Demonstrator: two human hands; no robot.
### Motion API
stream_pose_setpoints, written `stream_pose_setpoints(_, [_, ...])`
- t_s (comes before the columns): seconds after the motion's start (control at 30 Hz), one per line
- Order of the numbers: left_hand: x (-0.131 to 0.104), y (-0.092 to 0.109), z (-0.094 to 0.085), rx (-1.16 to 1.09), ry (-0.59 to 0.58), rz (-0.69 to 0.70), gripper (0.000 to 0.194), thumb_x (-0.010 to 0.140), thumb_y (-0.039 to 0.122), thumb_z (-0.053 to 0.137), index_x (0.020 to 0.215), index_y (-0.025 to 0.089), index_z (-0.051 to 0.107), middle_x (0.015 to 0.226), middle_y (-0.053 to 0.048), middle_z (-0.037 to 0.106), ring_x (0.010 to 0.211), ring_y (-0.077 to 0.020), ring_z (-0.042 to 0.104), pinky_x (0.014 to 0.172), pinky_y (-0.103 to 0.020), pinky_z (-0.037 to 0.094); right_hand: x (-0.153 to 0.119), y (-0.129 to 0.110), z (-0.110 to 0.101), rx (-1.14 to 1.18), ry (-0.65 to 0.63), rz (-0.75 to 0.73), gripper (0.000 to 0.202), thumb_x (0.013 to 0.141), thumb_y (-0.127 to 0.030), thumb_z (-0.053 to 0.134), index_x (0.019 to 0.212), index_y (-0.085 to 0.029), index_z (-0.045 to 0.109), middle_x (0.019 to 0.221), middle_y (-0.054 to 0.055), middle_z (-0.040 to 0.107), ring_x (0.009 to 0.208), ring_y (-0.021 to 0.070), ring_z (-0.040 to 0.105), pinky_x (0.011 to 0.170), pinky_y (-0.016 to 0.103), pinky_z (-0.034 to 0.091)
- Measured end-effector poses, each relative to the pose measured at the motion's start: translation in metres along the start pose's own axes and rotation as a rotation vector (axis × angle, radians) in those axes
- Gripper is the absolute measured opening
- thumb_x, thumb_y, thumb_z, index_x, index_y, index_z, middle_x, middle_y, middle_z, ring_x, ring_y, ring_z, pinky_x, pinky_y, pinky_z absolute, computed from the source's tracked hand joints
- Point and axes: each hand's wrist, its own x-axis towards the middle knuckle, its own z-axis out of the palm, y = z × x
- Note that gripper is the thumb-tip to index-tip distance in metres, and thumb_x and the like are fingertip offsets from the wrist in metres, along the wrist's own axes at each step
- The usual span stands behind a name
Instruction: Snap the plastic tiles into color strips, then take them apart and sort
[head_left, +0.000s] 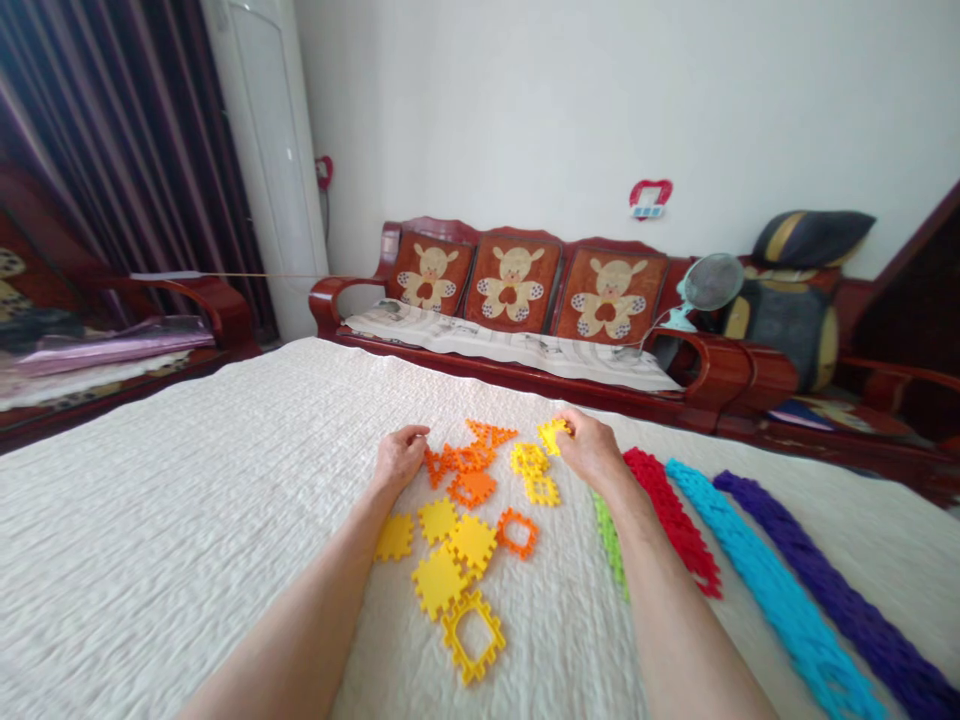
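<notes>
In my right hand (591,447), closed at the fingertips, is a yellow toothed building tile (553,436), held just above other yellow tiles (530,460) on the white quilted cover. My left hand (401,458) is beside an orange triangular tile (436,466), its fingers loosely bent and no piece visible in them. More orange tiles (472,488) lie together between the hands. Nearer to me are several solid yellow square tiles (440,580), a yellow open-frame tile (474,638) and an orange open-frame tile (517,533).
To the right lie rows of joined or stacked pieces: green (611,540), partly behind my right forearm, red (671,515), blue (772,580) and purple (825,580). Beyond the covered surface (187,480) stands a wooden sofa (517,372) with bear cushions and a small fan (712,282).
</notes>
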Motion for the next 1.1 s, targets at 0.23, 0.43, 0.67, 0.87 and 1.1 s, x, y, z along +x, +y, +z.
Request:
stream_pose_setpoints(0.23, [0.0, 0.001, 0.002, 0.023, 0.015, -0.017, 0.033, 0.073, 0.022, 0.047, 0.096, 0.016, 0.07, 0.066, -0.001, 0.067, 0.062, -0.0119, 0.061, 0.062, -0.021, 0.045, -0.006, -0.009, 0.026, -0.036, -0.256, -0.038, 0.035, 0.079, -0.014, 0.042, 0.106, -0.017, 0.064, 0.094, 0.008, 0.07, 0.087, 0.018, 0.062, 0.071, 0.023, 0.04])
stream_pose_setpoints(0.43, [-0.004, 0.009, -0.001, 0.028, 0.013, -0.025, 0.033, 0.074, 0.019, 0.047, 0.097, 0.015, 0.07, 0.066, -0.002, 0.068, 0.062, -0.0113, 0.061, 0.063, -0.02, 0.046, -0.005, -0.006, 0.046, -0.108, -0.373, -0.043, 0.036, 0.083, -0.018, 0.038, 0.109, -0.015, 0.062, 0.105, 0.014, 0.067, 0.097, 0.0218, 0.061, 0.076, 0.026, 0.04])
stream_pose_setpoints(0.67, [-0.006, 0.012, -0.002, 0.033, 0.013, -0.015, 0.033, 0.074, 0.018, 0.047, 0.097, 0.015, 0.07, 0.067, -0.002, 0.068, 0.063, -0.0112, 0.061, 0.065, -0.02, 0.046, -0.002, -0.001, 0.045, 0.14, -0.317, 0.014, 0.035, 0.082, -0.021, 0.037, 0.107, -0.017, 0.062, 0.087, 0.006, 0.068, 0.08, 0.0178, 0.06, 0.068, 0.024, 0.041])
stream_pose_setpoints(0.87, [-0.002, 0.004, 0.001, 0.037, 0.016, -0.018, 0.032, 0.073, 0.02, 0.047, 0.096, 0.016, 0.07, 0.065, -0.001, 0.068, 0.063, -0.0119, 0.062, 0.064, -0.021, 0.046, 0.01, 0.017, 0.037, 0.319, 0.03, 0.158, 0.035, 0.079, -0.025, 0.038, 0.105, -0.019, 0.061, 0.085, 0.003, 0.066, 0.079, 0.0164, 0.06, 0.071, 0.024, 0.044])
stream_pose_setpoints(1.1, [0.001, -0.002, 0.003, 0.014, 0.005, 0.007, 0.032, 0.074, 0.022, 0.047, 0.095, 0.017, 0.07, 0.065, -0.001, 0.068, 0.062, -0.0124, 0.062, 0.063, -0.021, 0.046, 0.015, 0.026, 0.046, 0.318, 0.196, 0.287, 0.04, 0.079, -0.027, 0.041, 0.113, -0.017, 0.061, 0.089, 0.007, 0.068, 0.088, 0.0206, 0.062, 0.081, 0.029, 0.046])
